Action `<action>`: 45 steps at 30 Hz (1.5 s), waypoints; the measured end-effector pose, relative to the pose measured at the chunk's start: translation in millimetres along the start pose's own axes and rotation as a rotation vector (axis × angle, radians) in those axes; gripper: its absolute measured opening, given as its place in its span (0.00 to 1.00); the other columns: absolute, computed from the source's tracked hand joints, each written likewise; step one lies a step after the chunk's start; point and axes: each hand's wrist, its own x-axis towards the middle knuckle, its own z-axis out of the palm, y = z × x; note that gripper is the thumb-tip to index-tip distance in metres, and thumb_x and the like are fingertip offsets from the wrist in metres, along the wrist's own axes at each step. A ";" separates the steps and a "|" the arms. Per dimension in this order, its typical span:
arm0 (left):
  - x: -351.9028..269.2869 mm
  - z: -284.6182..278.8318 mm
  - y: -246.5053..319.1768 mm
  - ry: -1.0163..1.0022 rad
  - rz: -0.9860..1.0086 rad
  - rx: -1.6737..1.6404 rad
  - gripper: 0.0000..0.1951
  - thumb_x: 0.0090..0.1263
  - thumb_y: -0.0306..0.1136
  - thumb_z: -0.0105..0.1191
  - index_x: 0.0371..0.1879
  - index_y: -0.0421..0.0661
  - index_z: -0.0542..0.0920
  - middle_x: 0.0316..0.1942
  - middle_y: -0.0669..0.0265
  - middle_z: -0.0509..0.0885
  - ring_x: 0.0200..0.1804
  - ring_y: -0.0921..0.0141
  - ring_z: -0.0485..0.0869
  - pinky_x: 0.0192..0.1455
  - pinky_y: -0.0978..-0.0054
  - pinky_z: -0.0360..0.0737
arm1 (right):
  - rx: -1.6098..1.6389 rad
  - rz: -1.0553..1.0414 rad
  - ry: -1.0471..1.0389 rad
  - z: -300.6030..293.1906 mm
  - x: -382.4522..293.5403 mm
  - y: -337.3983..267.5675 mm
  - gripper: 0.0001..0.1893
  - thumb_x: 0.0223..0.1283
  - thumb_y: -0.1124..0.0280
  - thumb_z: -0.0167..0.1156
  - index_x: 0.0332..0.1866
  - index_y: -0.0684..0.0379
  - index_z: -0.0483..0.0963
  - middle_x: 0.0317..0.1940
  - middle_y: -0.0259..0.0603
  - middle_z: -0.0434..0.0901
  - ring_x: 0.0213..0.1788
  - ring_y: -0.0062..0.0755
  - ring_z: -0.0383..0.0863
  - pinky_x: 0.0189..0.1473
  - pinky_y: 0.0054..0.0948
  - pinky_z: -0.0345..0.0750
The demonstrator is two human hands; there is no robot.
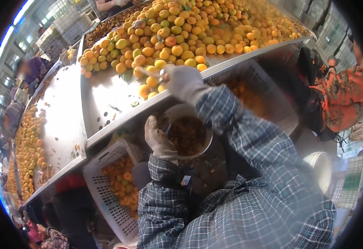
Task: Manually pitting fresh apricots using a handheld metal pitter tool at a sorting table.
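My right hand (183, 81), in a pale glove, reaches over the front lip of a metal sorting table (106, 88) and is blurred. A slim hand tool (148, 73), probably a knife, sticks out from its fingers towards the apricots (186, 55). A few apricots lie just beneath that hand. My left hand (157, 135), also gloved, is raised below the table edge at the left side of a round pail (208, 146). Its fingers point up and its palm side is partly hidden. Inside the pail lies a brown mass of apricot stones (187, 134).
A white plastic crate (102, 199) of halved apricots stands left of my legs. Another crate (281, 109) with orange fruit is under the table at right. People sit along the left tables. An orange smeared garment (340, 96) and a white bucket (320, 169) are at right.
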 end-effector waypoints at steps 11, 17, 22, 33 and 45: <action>-14.8 15.8 16.6 -0.142 -0.105 0.093 0.18 0.68 0.42 0.45 0.48 0.40 0.70 0.37 0.56 0.80 0.36 0.69 0.79 0.40 0.71 0.76 | -0.021 0.056 -0.236 -6.7 45.0 57.1 0.18 0.46 0.54 0.60 0.37 0.56 0.77 0.35 0.41 0.80 0.38 0.37 0.80 0.40 0.30 0.74; -26.8 31.3 18.3 -0.487 -0.066 -0.073 0.19 0.69 0.37 0.45 0.51 0.35 0.69 0.42 0.58 0.78 0.41 0.71 0.79 0.44 0.74 0.77 | 0.584 -0.239 0.013 6.6 -52.1 63.8 0.21 0.46 0.67 0.61 0.49 0.55 0.73 0.27 0.38 0.77 0.31 0.29 0.78 0.37 0.25 0.75; -24.4 22.6 9.6 -0.610 -0.141 0.068 0.19 0.64 0.33 0.51 0.51 0.35 0.71 0.45 0.61 0.77 0.46 0.74 0.76 0.52 0.79 0.71 | 0.617 -0.178 -0.046 10.9 -102.2 59.2 0.22 0.48 0.75 0.58 0.53 0.56 0.70 0.29 0.34 0.76 0.26 0.17 0.71 0.35 0.18 0.74; -34.4 31.6 14.7 -0.681 -0.153 0.091 0.31 0.49 0.37 0.49 0.55 0.33 0.67 0.42 0.58 0.77 0.47 0.68 0.75 0.55 0.74 0.68 | 0.555 0.024 0.004 27.3 -139.6 46.8 0.25 0.50 0.69 0.55 0.56 0.61 0.65 0.31 0.51 0.79 0.32 0.46 0.80 0.36 0.36 0.76; -40.2 34.5 1.1 -0.348 -0.051 0.002 0.13 0.69 0.37 0.40 0.34 0.39 0.73 0.30 0.60 0.79 0.37 0.70 0.77 0.45 0.77 0.74 | 1.307 0.231 -0.013 24.4 -139.6 45.2 0.23 0.53 0.75 0.59 0.56 0.66 0.66 0.41 0.40 0.78 0.36 0.23 0.78 0.41 0.21 0.75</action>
